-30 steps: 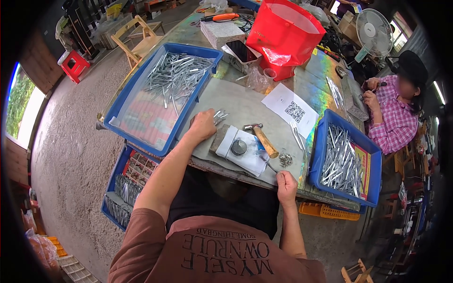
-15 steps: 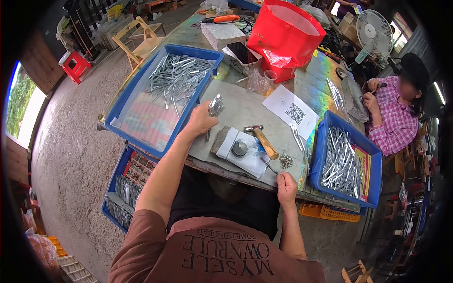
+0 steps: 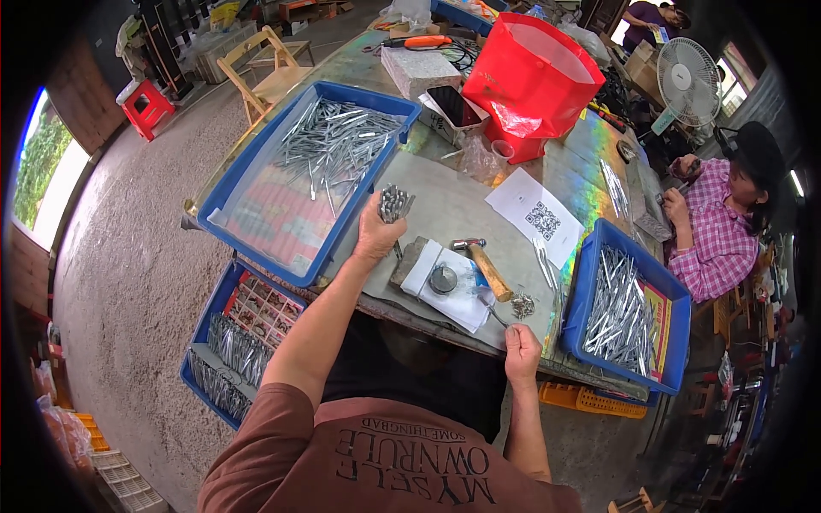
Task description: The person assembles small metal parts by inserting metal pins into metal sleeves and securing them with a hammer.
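Note:
My left hand (image 3: 377,231) is closed around a bundle of thin silvery metal pieces (image 3: 395,203), beside the right edge of a blue tray (image 3: 218,198) strewn with more such pieces (image 3: 333,141). Near the table's front edge, my right hand (image 3: 522,352) pinches a thin metal tool (image 3: 493,309); its kind is unclear. Left of that tool, a round grey metal block (image 3: 443,280) rests on white paper (image 3: 466,314) over a stone block (image 3: 407,262). A hammer (image 3: 487,268) with a wooden handle lies beside it. Close by is a small pile of tiny metal bits (image 3: 523,305).
At right stands another blue tray (image 3: 575,329) of metal pieces (image 3: 617,308). A printed sheet (image 3: 522,201), red bag (image 3: 534,81) and phone (image 3: 453,105) occupy the far side. A co-worker in a checked shirt (image 3: 718,248) sits at right. Below left is a blue crate (image 3: 195,357).
The view has shifted slightly. My left hand still grips the bundle, now turned a little with its ends fanned upward. My right hand keeps its hold on the thin tool.

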`<act>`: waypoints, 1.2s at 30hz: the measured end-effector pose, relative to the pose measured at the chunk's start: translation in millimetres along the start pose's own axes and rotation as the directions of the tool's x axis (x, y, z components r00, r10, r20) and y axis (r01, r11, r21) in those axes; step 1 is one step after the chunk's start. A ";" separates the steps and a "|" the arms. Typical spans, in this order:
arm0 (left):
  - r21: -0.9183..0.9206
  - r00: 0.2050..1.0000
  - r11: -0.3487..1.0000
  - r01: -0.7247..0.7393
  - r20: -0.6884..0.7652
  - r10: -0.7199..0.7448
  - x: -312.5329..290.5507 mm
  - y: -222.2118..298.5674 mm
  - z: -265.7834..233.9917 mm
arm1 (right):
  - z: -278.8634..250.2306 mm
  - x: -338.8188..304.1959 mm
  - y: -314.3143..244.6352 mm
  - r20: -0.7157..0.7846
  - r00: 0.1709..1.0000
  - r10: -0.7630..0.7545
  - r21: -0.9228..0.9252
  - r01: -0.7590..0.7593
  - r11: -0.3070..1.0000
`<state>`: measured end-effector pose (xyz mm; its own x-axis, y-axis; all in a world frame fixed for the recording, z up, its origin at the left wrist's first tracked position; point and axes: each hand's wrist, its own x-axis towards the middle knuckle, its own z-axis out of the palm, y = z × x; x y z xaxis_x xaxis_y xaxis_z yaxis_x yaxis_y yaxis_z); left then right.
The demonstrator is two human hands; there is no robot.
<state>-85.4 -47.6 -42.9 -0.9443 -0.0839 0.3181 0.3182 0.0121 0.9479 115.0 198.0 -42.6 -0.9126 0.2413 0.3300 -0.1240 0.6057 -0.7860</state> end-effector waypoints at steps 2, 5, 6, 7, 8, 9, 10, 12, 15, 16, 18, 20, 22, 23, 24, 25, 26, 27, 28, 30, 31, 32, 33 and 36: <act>-0.073 1.000 0.997 0.002 -0.018 -0.004 -5.1 8.4 3.8 | -0.1 -0.2 1.4 -0.002 1.000 -0.004 -0.006 0.004 1.000; -0.134 0.999 0.991 -0.001 -0.038 -0.004 -7.4 11.4 4.4 | 0.2 0.3 -0.9 -0.003 1.000 -0.006 -0.010 0.006 1.000; -0.123 0.999 0.992 -0.003 -0.037 -0.002 -7.7 11.4 3.5 | 0.2 0.5 -1.9 -0.003 1.000 0.000 -0.008 0.000 1.000; -0.124 0.999 0.992 -0.003 -0.040 -0.002 -8.2 11.3 2.5 | 0.4 -0.3 0.3 -0.001 1.000 -0.002 -0.009 0.002 1.000; -0.096 1.000 0.995 0.020 -0.017 -0.022 -8.7 11.3 1.1 | 0.6 -1.5 4.6 0.001 1.000 0.008 -0.015 -0.008 1.000; -0.068 0.999 0.997 0.042 0.005 -0.042 -9.2 11.4 -0.1 | 0.5 -2.1 6.8 0.002 1.000 0.017 -0.021 -0.017 1.000; -0.069 0.999 0.997 0.042 0.000 -0.042 -10.0 11.8 -1.7 | 0.6 -2.0 6.4 0.005 1.000 0.014 -0.022 -0.014 1.000; -0.026 0.997 0.998 0.064 0.045 -0.063 -11.6 12.9 -4.2 | 0.8 -1.5 5.0 0.002 1.000 0.015 -0.017 -0.015 1.000; -0.040 0.999 0.999 0.032 0.029 -0.031 -14.6 14.4 -1.7 | 1.1 -2.1 5.6 0.000 1.000 0.020 -0.026 -0.020 0.999; -0.041 0.999 0.999 0.030 0.025 -0.029 -14.8 12.8 -1.8 | 1.2 -2.2 5.6 0.002 1.000 0.016 -0.026 -0.016 1.000; -0.022 1.000 0.999 0.028 0.001 -0.028 -14.3 12.2 -1.9 | 1.1 -2.3 5.6 0.000 1.000 0.021 -0.027 -0.021 0.999; -0.003 0.999 1.000 0.027 -0.023 -0.027 -13.8 13.1 -1.3 | 0.4 -3.1 7.8 0.010 1.000 0.026 -0.025 -0.026 0.999; -0.054 0.998 0.998 0.040 -0.045 -0.042 -14.1 14.8 -1.5 | 0.6 -3.6 8.9 0.023 0.999 0.032 -0.023 -0.031 0.999; -0.054 0.998 0.998 0.039 -0.051 -0.042 -13.9 13.4 -1.8 | 1.1 -3.6 9.0 0.016 0.999 0.032 -0.022 -0.032 0.999; -0.063 0.995 0.997 0.045 -0.083 -0.050 -13.4 10.2 -2.1 | 1.6 -3.8 9.2 0.010 0.999 0.032 -0.021 -0.032 0.999; -0.074 0.992 0.996 0.051 -0.114 -0.059 -12.9 8.2 -2.2 | 1.6 -4.0 10.1 0.015 0.999 0.029 -0.021 -0.028 0.999; -0.074 0.991 0.996 0.050 -0.121 -0.059 -12.9 6.9 -2.2 | 1.2 -4.1 11.6 0.021 0.999 0.045 -0.021 -0.045 0.999; -0.115 0.991 0.992 0.044 -0.124 -0.058 -12.9 6.2 -2.2 | 1.0 -4.5 12.3 0.028 0.998 0.062 -0.020 -0.062 0.998; -0.156 0.990 0.987 0.035 -0.128 -0.056 -12.2 6.0 -2.1 | 1.2 -4.7 12.3 0.033 0.998 0.058 -0.020 -0.057 0.998; -0.159 0.988 0.985 0.063 -0.131 -0.084 -11.3 7.7 -3.1 | 1.3 -5.0 12.2 0.027 0.997 0.069 -0.001 -0.069 0.998; -0.161 0.986 0.983 0.092 -0.126 -0.113 -11.2 9.5 -3.8 | 1.7 -5.0 12.0 0.032 0.997 0.066 0.000 -0.066 0.998; -0.159 0.984 0.982 0.100 -0.130 -0.121 -10.5 13.4 -4.0 | 1.8 -4.8 11.6 0.023 0.998 0.060 -0.007 -0.060 0.998; -0.159 0.983 0.982 0.099 -0.136 -0.121 -9.0 15.4 -4.1 | 2.0 -4.5 11.6 0.014 0.998 0.054 -0.014 -0.054 0.998; -0.246 0.974 0.959 0.140 -0.138 -0.178 -7.3 22.3 -3.4 | 2.0 -4.5 13.7 0.016 0.998 0.067 -0.018 -0.067 0.998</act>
<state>-71.1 -50.1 -24.1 -0.9652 -0.2214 0.1393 0.1935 -0.2457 0.9498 116.6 203.7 -55.9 -0.9249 0.2695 0.2681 -0.0557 0.6016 -0.7969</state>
